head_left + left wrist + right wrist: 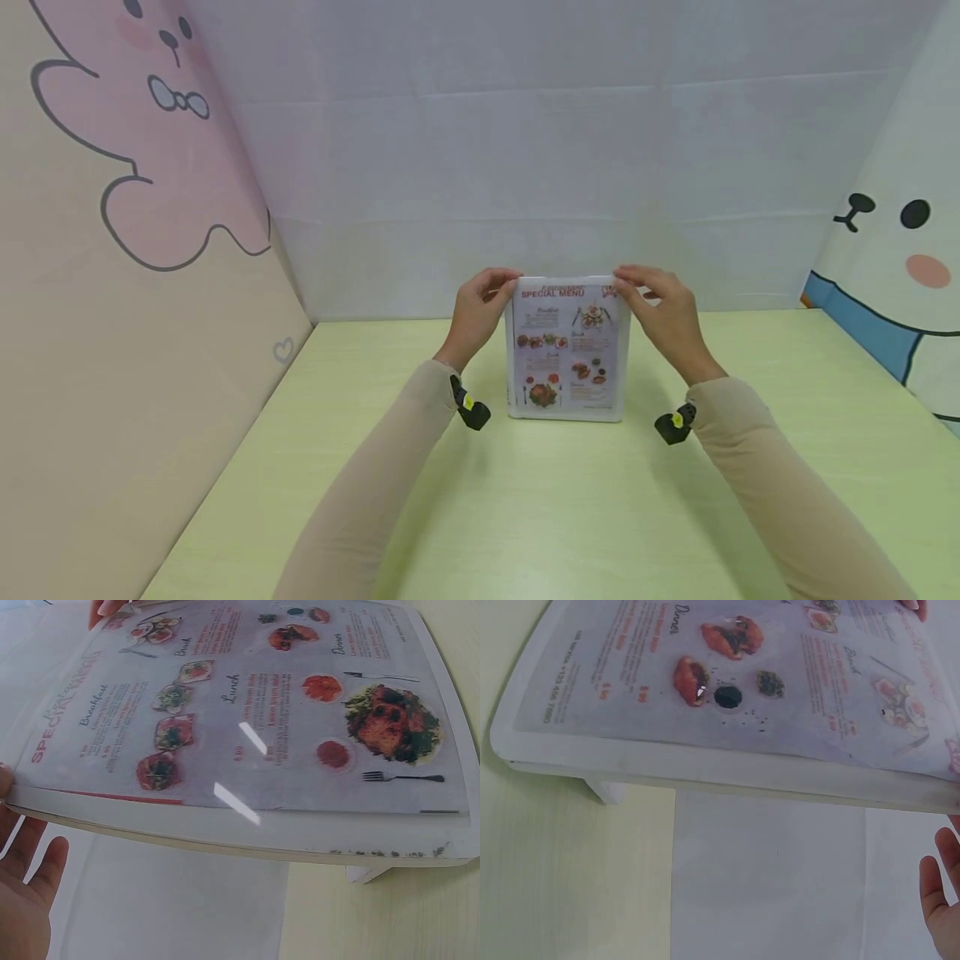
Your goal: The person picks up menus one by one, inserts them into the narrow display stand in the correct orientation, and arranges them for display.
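A white-framed menu stand (568,350) with a printed "Special Menu" sheet stands upright on the table, its printed side toward me. At its top left corner my left hand (480,312) pinches the frame between thumb and fingers. My right hand (666,317) grips the top right corner the same way. The left wrist view has the sheet (247,742) close up, with part of the left hand (30,892) at the frame's edge. In the right wrist view, a small support foot (604,790) juts out behind the frame, and some right-hand fingers (939,885) show.
The stand rests on a pale yellow-green table (570,508). Behind it hangs a white cloth backdrop (555,167). A cartoon-printed panel (180,333) borders the left, and another printed panel (900,275) borders the right.
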Motion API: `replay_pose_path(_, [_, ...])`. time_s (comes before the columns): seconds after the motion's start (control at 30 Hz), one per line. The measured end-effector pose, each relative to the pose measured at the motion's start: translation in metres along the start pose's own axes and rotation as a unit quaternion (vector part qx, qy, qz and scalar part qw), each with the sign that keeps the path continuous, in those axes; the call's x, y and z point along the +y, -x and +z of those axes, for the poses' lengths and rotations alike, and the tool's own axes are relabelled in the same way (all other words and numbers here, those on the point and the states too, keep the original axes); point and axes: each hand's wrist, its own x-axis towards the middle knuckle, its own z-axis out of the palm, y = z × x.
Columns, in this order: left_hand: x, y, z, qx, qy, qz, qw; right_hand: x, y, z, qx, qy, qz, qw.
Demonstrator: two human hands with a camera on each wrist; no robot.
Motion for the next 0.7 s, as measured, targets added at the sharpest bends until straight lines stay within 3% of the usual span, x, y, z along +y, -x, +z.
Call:
replay_pose_path(0.2, [-0.002,0.002,-0.002,-0.004,-0.013,0.006,0.9999,-0.001,0.005,0.004,-0.014,0.012,-0.011,0.9998])
replay_pose_path(0.4, [-0.005,0.005,-0.004,-0.015,-0.057,0.027,0.9979,-0.003,0.011,0.005,-0.038,0.019,-0.030,0.9986])
replay_pose_path(0.57, [-0.006,0.009,-0.007,-0.038,-0.106,0.052,0.9923,-0.006,0.015,0.002,-0.095,0.056,-0.022,0.9936])
replay_pose_path(0.7, [-0.005,0.013,-0.010,-0.062,-0.166,0.078,0.9811,-0.009,0.017,-0.001,-0.151,0.094,-0.003,0.9841])
